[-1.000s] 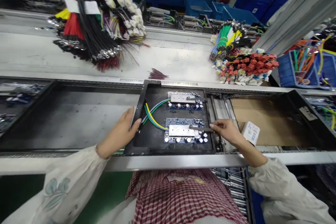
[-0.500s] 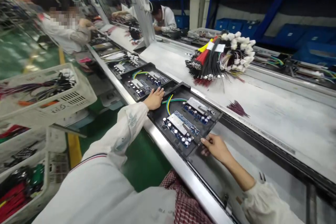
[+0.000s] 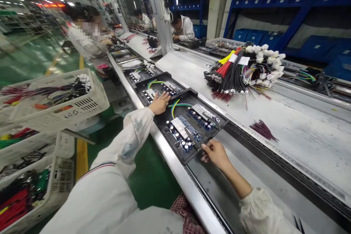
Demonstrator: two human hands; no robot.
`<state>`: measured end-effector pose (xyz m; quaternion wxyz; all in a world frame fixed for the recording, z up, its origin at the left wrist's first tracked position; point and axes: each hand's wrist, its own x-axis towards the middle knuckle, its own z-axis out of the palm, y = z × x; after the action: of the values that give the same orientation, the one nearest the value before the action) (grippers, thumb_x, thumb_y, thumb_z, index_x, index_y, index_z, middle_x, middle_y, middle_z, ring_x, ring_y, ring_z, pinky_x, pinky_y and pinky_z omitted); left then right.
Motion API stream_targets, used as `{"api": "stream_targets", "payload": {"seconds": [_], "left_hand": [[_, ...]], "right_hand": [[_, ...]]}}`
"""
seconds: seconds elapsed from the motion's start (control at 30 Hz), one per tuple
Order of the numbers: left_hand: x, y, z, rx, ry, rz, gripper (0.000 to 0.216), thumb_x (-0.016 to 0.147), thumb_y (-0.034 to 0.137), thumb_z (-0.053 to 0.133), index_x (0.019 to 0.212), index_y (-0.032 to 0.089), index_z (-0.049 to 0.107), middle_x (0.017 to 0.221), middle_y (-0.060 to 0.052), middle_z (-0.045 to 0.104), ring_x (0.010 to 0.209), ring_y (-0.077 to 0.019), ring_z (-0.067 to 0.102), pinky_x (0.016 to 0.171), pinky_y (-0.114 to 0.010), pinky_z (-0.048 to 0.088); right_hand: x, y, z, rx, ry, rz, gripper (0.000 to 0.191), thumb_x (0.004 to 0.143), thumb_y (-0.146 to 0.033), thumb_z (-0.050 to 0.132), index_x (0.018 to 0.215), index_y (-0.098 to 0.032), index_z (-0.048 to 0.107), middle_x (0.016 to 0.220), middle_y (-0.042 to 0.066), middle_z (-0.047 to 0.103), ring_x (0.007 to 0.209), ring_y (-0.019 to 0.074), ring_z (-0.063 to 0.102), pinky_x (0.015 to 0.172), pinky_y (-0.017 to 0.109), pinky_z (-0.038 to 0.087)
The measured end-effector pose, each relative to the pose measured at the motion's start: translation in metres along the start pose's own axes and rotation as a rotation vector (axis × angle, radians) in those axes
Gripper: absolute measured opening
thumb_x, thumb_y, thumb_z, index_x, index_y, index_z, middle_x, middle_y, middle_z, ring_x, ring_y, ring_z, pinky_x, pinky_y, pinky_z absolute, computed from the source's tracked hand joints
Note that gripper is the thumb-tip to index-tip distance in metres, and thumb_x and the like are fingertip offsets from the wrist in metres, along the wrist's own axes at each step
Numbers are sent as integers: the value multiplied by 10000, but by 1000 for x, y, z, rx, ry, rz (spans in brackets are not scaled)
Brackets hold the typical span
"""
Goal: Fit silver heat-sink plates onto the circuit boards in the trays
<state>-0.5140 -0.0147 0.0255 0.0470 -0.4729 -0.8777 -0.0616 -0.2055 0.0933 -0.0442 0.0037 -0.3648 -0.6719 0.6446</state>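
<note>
A black tray (image 3: 161,126) sits on the conveyor line with two blue circuit boards in it. The nearer circuit board (image 3: 182,131) and the farther one (image 3: 204,116) each carry a silver heat sink and several capacitors. Green, yellow and blue wires (image 3: 173,109) curve across the tray's far end. My left hand (image 3: 159,103) lies with fingers spread over the far rim, where this tray meets another black tray (image 3: 142,89). At the near end, my right hand (image 3: 216,153) pinches the tray's edge between thumb and fingers; its lower fingers are partly hidden.
A big bundle of wires (image 3: 233,75) with white connectors lies on the white bench (image 3: 301,128), near a small purple wire bundle (image 3: 263,130). White crates (image 3: 90,98) of wires stand at left. A metal rail (image 3: 170,150) edges the line. Co-workers (image 3: 87,44) sit farther along.
The tray and both my hands have moved away along the line, past the wire bundles on the bench. My view has shifted a little. Both hands keep their places on the tray.
</note>
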Motion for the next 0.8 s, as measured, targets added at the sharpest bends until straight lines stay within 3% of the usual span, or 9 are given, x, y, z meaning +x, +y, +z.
{"api": "stream_targets", "payload": {"seconds": [0.07, 0.17, 0.23, 0.33, 0.47, 0.63, 0.7, 0.8], "left_hand": [[-31, 9, -7, -45, 55, -24, 406, 909, 376, 594, 1250, 165, 536, 1322, -110, 526, 1201, -266, 526, 1017, -524, 462], [-105, 42, -6, -123, 110, -31, 273, 938, 383, 545, 1093, 166, 606, 1134, -79, 619, 1019, -189, 602, 914, -415, 530], [-153, 70, 5, -172, 102, 2, 256, 954, 417, 505, 928, 197, 635, 969, -53, 651, 854, -136, 607, 797, -322, 552], [-190, 102, 31, -214, 70, 67, 292, 916, 492, 546, 958, 219, 639, 963, -55, 656, 856, -149, 612, 756, -322, 566], [-166, 94, 55, -135, 87, -67, 242, 943, 409, 525, 1010, 201, 630, 1053, -71, 637, 917, -156, 604, 811, -346, 562], [-114, 47, 45, -17, 99, -210, 260, 940, 387, 540, 1106, 198, 605, 1156, -82, 607, 986, -176, 599, 864, -375, 550], [-100, 28, 31, 18, 99, -215, 312, 928, 395, 560, 1138, 166, 590, 1155, -77, 603, 1010, -202, 602, 869, -398, 549], [-83, 3, 4, 69, 108, -192, 325, 920, 394, 575, 1158, 172, 580, 1166, -82, 597, 1013, -202, 603, 864, -396, 551]], "right_hand": [[3, 1, 3, 15, 3, -22, 318, 894, -331, 633, 702, -166, 440, 518, -81, 560, 437, 100, 604, 406, 187, 466], [9, 1, 10, 25, 11, -53, 355, 882, -387, 638, 698, -177, 418, 530, -73, 566, 453, 114, 619, 410, 199, 474], [17, 0, 16, 16, 14, -68, 311, 912, -373, 604, 734, -162, 462, 547, -74, 558, 458, 97, 603, 419, 193, 473], [35, -10, 31, -21, 3, -83, 236, 949, -347, 556, 853, -131, 557, 608, -63, 561, 483, 68, 566, 454, 187, 480], [73, -42, 60, -98, -34, -111, 253, 958, -363, 537, 1020, -124, 593, 771, -15, 608, 585, 74, 574, 530, 212, 510], [95, -82, 79, -253, -146, -220, 267, 954, -373, 541, 1035, -126, 603, 883, 18, 635, 708, 101, 611, 644, 266, 543], [78, -85, 65, -345, -212, -285, 230, 932, -348, 580, 959, -124, 620, 834, 7, 640, 710, 107, 615, 686, 287, 540], [17, -67, 13, -467, -298, -381, 127, 856, -270, 653, 789, -162, 652, 692, -1, 654, 681, 141, 634, 734, 302, 517]]}}
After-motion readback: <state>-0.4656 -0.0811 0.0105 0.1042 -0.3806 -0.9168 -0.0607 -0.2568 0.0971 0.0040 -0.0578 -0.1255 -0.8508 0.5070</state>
